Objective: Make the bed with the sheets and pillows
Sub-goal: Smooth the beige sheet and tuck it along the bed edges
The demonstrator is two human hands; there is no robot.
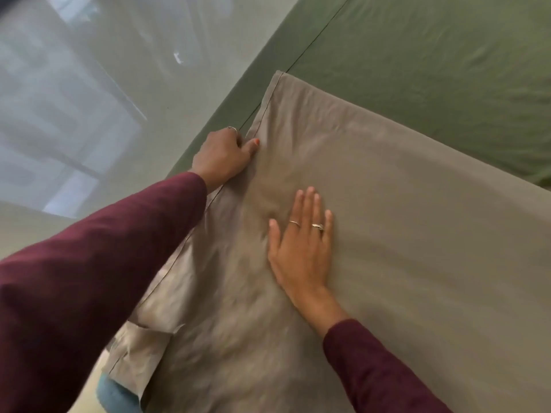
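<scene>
Below, green sheet (432, 70), glossy floor (74, 99).

Soft, even daylight, moderately bright, no hard shadows. Floor (74, 108) glossy: pale window-shaped reflections and a small glare spot, all smeared. Motion blur overall, worst on floor and lower-left sleeve (89, 278). Faint shadow under right hand (301, 248) on tan sheet (417, 219). Wide-angle tilt; bed edges run diagonal.
</scene>
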